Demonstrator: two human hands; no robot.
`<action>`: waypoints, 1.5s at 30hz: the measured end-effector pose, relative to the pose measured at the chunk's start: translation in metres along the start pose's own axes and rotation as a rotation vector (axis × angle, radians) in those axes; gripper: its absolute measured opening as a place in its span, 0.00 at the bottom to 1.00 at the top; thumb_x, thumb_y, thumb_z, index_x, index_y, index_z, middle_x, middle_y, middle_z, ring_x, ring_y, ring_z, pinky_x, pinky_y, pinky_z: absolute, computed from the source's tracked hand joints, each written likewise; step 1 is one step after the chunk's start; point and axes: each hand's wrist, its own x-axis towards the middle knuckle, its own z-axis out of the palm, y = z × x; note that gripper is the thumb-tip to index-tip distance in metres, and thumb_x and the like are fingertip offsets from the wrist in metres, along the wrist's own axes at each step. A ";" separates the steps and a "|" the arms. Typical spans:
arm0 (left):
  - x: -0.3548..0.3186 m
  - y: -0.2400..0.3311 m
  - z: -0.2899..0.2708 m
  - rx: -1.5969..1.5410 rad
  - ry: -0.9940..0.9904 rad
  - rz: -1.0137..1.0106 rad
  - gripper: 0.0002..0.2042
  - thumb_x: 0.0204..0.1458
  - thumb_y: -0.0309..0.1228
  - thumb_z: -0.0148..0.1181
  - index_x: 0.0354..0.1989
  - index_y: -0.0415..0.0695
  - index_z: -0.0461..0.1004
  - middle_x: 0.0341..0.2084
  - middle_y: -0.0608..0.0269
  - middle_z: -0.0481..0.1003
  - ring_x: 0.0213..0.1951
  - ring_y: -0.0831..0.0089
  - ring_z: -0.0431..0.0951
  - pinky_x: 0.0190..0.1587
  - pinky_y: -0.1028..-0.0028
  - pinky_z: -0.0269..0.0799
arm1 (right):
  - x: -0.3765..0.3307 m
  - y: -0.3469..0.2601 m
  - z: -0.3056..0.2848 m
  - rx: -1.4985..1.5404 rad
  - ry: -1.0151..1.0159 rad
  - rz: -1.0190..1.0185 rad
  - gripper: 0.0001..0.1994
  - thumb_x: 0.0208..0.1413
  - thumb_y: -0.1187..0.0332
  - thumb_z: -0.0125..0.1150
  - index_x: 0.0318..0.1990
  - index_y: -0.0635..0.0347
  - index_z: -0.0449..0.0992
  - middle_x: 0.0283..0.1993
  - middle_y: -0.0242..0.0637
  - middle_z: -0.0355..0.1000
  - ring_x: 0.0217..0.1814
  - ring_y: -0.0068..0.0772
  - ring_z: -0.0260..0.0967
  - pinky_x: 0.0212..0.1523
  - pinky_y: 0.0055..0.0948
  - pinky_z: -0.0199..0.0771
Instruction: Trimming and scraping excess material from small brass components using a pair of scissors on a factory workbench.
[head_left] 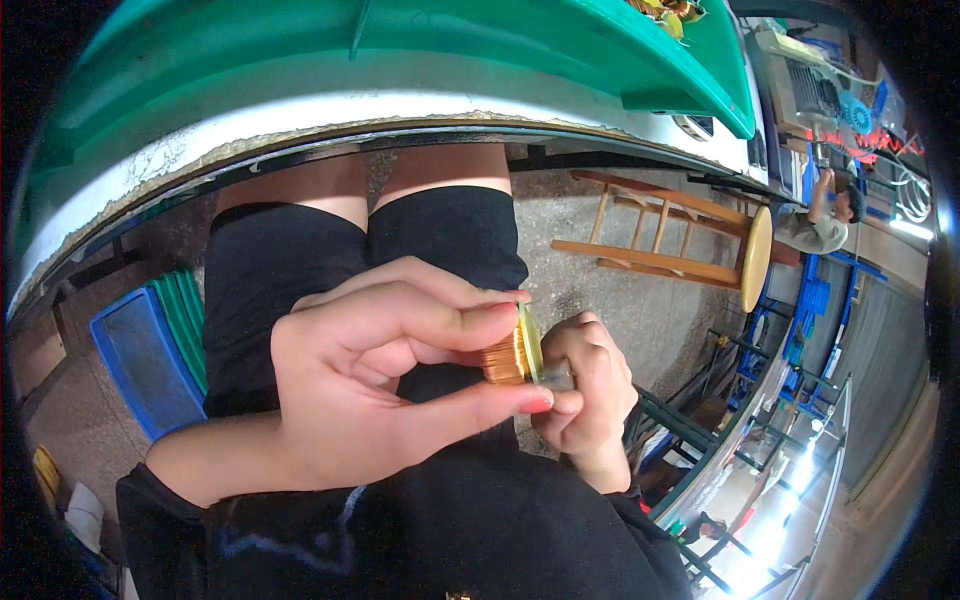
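A small coil of copper wire (505,360) is pinched between the thumb and fingers of my left hand (345,375), above my lap. On the coil's right side sits a pale yellow-green flange (531,340). My right hand (598,395) is closed just beside that flange. A greyish, shiny piece (556,377) sticks out of its curled fingers toward the coil; its kind cannot be made out. Most of what the right fingers grip is hidden.
A large green tray (470,35) rests on the white worktable (380,112) in front of me, with several copper coils (668,16) at its far right. A wooden stool (755,260) lies sideways in view at right. Blue and green crates (145,360) stand at left. Another person (815,228) is at far right.
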 end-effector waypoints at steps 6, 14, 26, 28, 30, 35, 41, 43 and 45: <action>0.003 0.006 0.002 -0.040 0.009 -0.008 0.25 0.31 0.10 0.67 0.42 0.39 0.70 0.40 0.53 0.69 0.41 0.62 0.75 0.48 0.65 0.74 | -0.003 0.009 0.007 0.286 0.200 0.136 0.16 0.58 0.58 0.49 0.34 0.66 0.68 0.29 0.42 0.65 0.25 0.38 0.59 0.30 0.31 0.65; 0.002 0.001 0.002 -0.057 -0.032 0.034 0.25 0.32 0.09 0.67 0.43 0.39 0.70 0.40 0.53 0.69 0.39 0.64 0.75 0.43 0.70 0.76 | 0.009 0.007 0.011 0.093 0.055 0.111 0.15 0.57 0.58 0.50 0.34 0.65 0.68 0.29 0.41 0.65 0.27 0.38 0.60 0.32 0.31 0.65; 0.001 0.003 0.001 -0.092 0.018 -0.073 0.24 0.33 0.07 0.64 0.42 0.37 0.70 0.39 0.53 0.69 0.38 0.66 0.75 0.41 0.72 0.76 | 0.013 -0.002 0.009 -0.120 -0.055 0.163 0.13 0.56 0.61 0.52 0.32 0.64 0.67 0.27 0.40 0.64 0.25 0.37 0.59 0.30 0.31 0.64; 0.002 0.001 0.003 -0.126 0.034 -0.110 0.23 0.34 0.07 0.63 0.42 0.37 0.69 0.39 0.53 0.69 0.38 0.66 0.75 0.41 0.72 0.77 | 0.012 -0.001 0.005 -0.101 -0.090 0.189 0.12 0.56 0.62 0.52 0.33 0.64 0.67 0.28 0.40 0.64 0.24 0.36 0.59 0.30 0.31 0.64; 0.002 0.000 0.003 -0.143 0.040 -0.130 0.23 0.34 0.07 0.62 0.42 0.37 0.69 0.39 0.53 0.69 0.38 0.66 0.75 0.41 0.72 0.77 | 0.011 0.000 0.003 -0.091 -0.106 0.204 0.12 0.55 0.62 0.52 0.33 0.64 0.67 0.28 0.40 0.64 0.24 0.36 0.59 0.30 0.30 0.64; 0.002 0.000 0.004 -0.238 0.113 -0.240 0.22 0.35 0.06 0.61 0.41 0.38 0.68 0.39 0.54 0.69 0.38 0.66 0.75 0.41 0.72 0.77 | 0.001 0.004 -0.002 0.348 0.058 0.401 0.10 0.55 0.65 0.52 0.36 0.65 0.67 0.30 0.41 0.64 0.27 0.38 0.60 0.32 0.30 0.64; 0.001 -0.001 -0.001 -0.329 0.105 -0.341 0.23 0.35 0.05 0.60 0.40 0.39 0.67 0.39 0.54 0.69 0.37 0.66 0.75 0.41 0.72 0.77 | 0.004 -0.006 -0.010 0.251 -0.143 0.341 0.10 0.56 0.66 0.50 0.38 0.66 0.67 0.35 0.43 0.66 0.31 0.40 0.61 0.37 0.32 0.65; 0.001 0.000 -0.003 -0.307 0.105 -0.351 0.23 0.35 0.05 0.60 0.40 0.38 0.67 0.39 0.54 0.69 0.36 0.66 0.75 0.41 0.72 0.77 | 0.005 -0.006 -0.007 0.218 -0.148 0.282 0.10 0.56 0.66 0.50 0.38 0.66 0.67 0.36 0.44 0.66 0.33 0.40 0.62 0.38 0.32 0.65; 0.000 -0.001 -0.005 -0.296 0.158 -0.339 0.19 0.36 0.09 0.63 0.38 0.36 0.68 0.37 0.54 0.70 0.35 0.67 0.77 0.41 0.73 0.77 | 0.007 -0.003 -0.001 0.212 -0.163 0.235 0.10 0.56 0.67 0.49 0.39 0.66 0.68 0.38 0.44 0.67 0.35 0.41 0.63 0.40 0.33 0.65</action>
